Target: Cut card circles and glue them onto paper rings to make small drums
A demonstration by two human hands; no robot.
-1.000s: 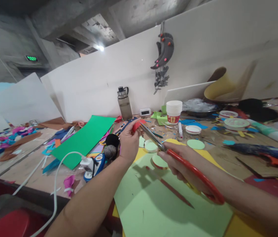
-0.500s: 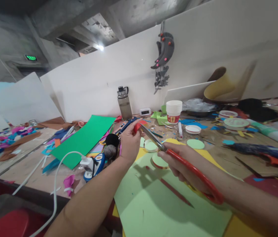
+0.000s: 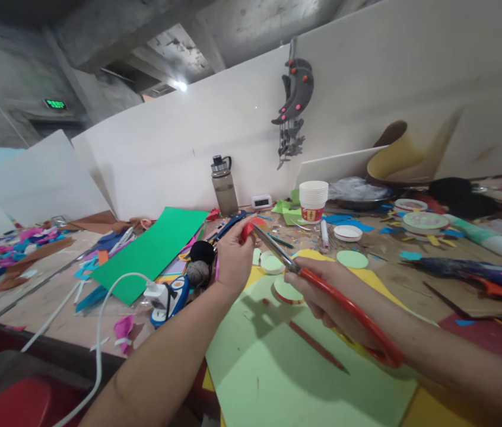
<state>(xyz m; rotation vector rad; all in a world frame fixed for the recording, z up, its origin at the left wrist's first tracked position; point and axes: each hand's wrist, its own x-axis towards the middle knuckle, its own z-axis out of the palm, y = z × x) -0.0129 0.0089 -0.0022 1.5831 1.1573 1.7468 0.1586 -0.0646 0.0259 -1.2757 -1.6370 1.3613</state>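
In my right hand (image 3: 326, 287) is a pair of red-handled scissors (image 3: 344, 305), its metal blades pointing up and left. My left hand (image 3: 236, 255) pinches a small red piece (image 3: 249, 228), perhaps paper, at the blade tips. Whether the blades are closed on it I cannot make out. Under both hands lies a light green sheet (image 3: 273, 379) on top of yellow sheets (image 3: 378, 284). A reddish-brown pencil (image 3: 313, 344) rests across the green sheet. Round pieces with pale green faces (image 3: 287, 290) sit just beyond, one close to my right hand.
Left of my arm are a blue-and-white power strip (image 3: 171, 302) with a white cable (image 3: 101, 332) and a bright green sheet (image 3: 153, 252). Farther back stand a bottle (image 3: 225, 190), a small clock (image 3: 261, 202) and stacked paper cups (image 3: 313, 198). A hot glue gun (image 3: 477, 270) lies at the right.
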